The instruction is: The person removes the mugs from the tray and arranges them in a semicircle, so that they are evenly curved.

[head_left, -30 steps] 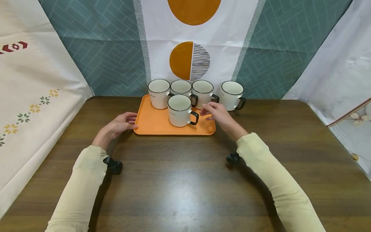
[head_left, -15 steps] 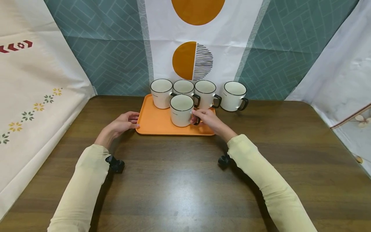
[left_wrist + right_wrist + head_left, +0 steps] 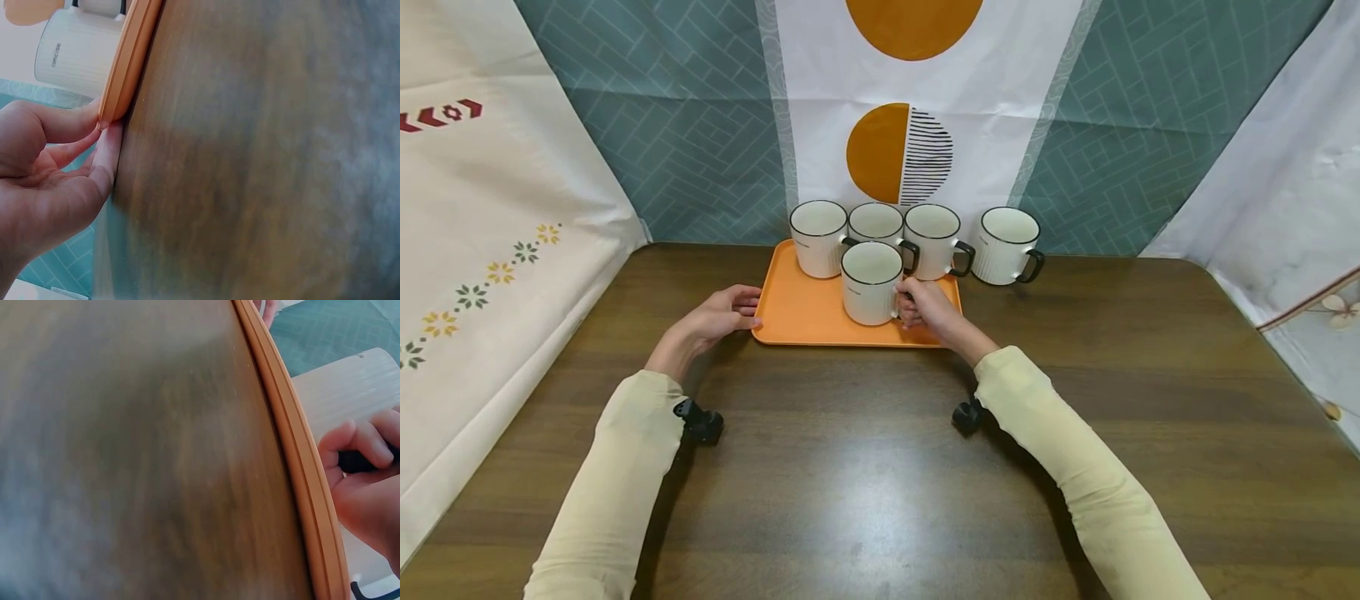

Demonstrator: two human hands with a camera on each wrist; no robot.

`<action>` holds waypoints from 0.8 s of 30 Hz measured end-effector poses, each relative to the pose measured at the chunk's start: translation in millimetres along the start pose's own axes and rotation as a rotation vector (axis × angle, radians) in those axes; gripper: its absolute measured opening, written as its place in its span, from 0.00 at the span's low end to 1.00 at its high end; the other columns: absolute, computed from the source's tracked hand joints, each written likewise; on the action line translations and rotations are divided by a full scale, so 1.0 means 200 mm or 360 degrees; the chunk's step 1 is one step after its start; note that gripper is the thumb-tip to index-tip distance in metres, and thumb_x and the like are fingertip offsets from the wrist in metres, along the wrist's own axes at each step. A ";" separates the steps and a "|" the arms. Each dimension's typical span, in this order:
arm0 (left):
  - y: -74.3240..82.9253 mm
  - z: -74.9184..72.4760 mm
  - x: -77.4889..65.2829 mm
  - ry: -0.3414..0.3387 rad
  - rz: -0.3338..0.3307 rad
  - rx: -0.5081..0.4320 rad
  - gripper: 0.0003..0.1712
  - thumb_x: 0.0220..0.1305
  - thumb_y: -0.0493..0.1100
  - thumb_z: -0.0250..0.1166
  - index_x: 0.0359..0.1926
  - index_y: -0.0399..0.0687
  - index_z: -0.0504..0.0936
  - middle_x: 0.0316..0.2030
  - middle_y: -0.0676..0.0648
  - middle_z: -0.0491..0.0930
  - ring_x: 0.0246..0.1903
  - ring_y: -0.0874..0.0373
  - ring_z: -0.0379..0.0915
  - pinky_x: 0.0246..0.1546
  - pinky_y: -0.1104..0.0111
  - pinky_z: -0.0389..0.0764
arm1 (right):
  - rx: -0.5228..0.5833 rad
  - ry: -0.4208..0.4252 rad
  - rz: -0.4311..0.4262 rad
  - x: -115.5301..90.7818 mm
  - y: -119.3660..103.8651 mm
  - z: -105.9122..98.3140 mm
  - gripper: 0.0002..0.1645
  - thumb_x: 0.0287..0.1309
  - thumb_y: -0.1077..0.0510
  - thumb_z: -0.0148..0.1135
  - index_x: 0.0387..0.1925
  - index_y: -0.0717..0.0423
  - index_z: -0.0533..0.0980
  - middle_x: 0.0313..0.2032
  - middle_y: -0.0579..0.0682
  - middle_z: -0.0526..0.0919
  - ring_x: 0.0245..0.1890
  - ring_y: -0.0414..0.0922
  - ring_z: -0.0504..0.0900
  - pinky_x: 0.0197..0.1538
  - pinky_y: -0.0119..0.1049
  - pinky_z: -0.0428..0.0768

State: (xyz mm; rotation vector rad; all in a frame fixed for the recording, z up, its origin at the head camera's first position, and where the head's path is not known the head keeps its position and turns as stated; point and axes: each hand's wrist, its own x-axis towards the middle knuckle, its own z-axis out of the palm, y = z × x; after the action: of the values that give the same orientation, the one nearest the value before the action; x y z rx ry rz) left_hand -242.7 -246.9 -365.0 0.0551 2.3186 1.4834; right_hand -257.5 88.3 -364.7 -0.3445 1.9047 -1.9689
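In the head view, my right hand (image 3: 925, 307) curls round the handle of the front white mug (image 3: 870, 287), which has a black rim and stands upright on the orange tray (image 3: 797, 321). The right wrist view shows the fingers (image 3: 373, 447) wrapped about the black handle (image 3: 356, 462). At the tray's left side my left hand (image 3: 718, 314) pinches the rim, a digit on either side of it in the left wrist view. Behind the held mug stand three similar mugs in a row on the tray: a left one (image 3: 818, 242), a middle one (image 3: 876, 221) and a right one (image 3: 930, 246).
Another white mug (image 3: 1004, 247) stands on the wooden table (image 3: 850, 467) to the right of the tray, its black handle turned right. A patterned cloth backdrop (image 3: 715, 167) hangs right behind the mugs. White cloths flank the table at left and right.
My right hand has moved left and down from above the tray's right part and taken hold of the front mug's handle. My left hand has stayed at the tray's rim.
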 end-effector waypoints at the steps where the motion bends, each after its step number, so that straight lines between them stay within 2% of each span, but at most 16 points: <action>1: 0.00 0.00 0.00 0.0000 0.0003 -0.0002 0.38 0.66 0.27 0.56 0.71 0.28 0.47 0.67 0.28 0.54 0.65 0.37 0.54 0.65 0.52 0.59 | -0.0011 0.0011 -0.0017 0.00 0.00 0.00 0.25 0.67 0.58 0.40 0.12 0.54 0.56 0.12 0.45 0.55 0.13 0.39 0.56 0.22 0.33 0.63; 6: 0.01 0.00 0.00 0.0009 0.0009 0.0003 0.38 0.66 0.27 0.56 0.71 0.28 0.48 0.66 0.28 0.55 0.65 0.37 0.54 0.65 0.52 0.60 | -0.0021 0.0001 -0.0076 0.00 0.00 0.01 0.25 0.67 0.57 0.40 0.12 0.54 0.56 0.12 0.45 0.56 0.13 0.40 0.57 0.20 0.32 0.61; 12: 0.01 -0.01 -0.01 0.0008 0.0001 0.0006 0.38 0.66 0.28 0.56 0.71 0.28 0.47 0.67 0.28 0.54 0.64 0.37 0.54 0.65 0.52 0.60 | 0.0042 -0.0075 -0.0020 0.00 0.00 0.02 0.25 0.70 0.57 0.38 0.13 0.54 0.56 0.12 0.45 0.57 0.12 0.38 0.53 0.18 0.30 0.51; 16: 0.00 -0.01 -0.01 0.0003 0.0005 0.0007 0.38 0.66 0.27 0.56 0.71 0.27 0.48 0.66 0.28 0.54 0.64 0.37 0.54 0.65 0.52 0.60 | 0.0042 -0.0044 -0.0011 -0.01 0.01 0.05 0.25 0.70 0.57 0.39 0.14 0.55 0.56 0.12 0.45 0.57 0.12 0.38 0.53 0.18 0.29 0.51; 24: 0.00 0.00 -0.01 0.0009 -0.0004 -0.0002 0.38 0.65 0.28 0.57 0.71 0.28 0.49 0.66 0.29 0.55 0.63 0.38 0.55 0.65 0.51 0.60 | 0.0000 -0.0034 -0.0075 -0.05 0.00 0.10 0.22 0.69 0.59 0.39 0.16 0.57 0.57 0.14 0.46 0.57 0.15 0.39 0.55 0.21 0.31 0.54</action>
State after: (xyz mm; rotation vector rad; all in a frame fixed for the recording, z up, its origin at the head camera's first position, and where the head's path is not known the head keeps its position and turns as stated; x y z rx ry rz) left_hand -240.6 -246.5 -364.0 0.0478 2.3218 1.4855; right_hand -240.3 75.3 -363.2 -0.4121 1.8998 -1.9875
